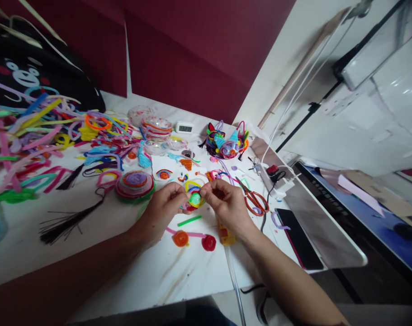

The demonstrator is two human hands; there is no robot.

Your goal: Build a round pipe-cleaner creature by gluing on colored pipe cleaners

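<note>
Between my two hands is a small round piece of coiled pipe cleaner (195, 198), with a green centre and yellow, blue and red around it. My left hand (168, 203) pinches its left edge with fingers closed. On its right edge, my right hand (222, 201) is also closed in a pinch. Just below lie a short green stick (189, 221) and a pink strip with an orange coil (180, 238) and a red coil (209, 243). Orange-handled scissors (256, 201) rest right of my right hand.
Many loose pipe cleaners (39, 136) cover the left of the white table (131, 276). A coiled dome (135, 184) and black tassel (73, 217) lie left. Behind are a clock (184, 128) and colourful bundle (228, 144); a phone (299, 237) and power strip (275, 183) lie right.
</note>
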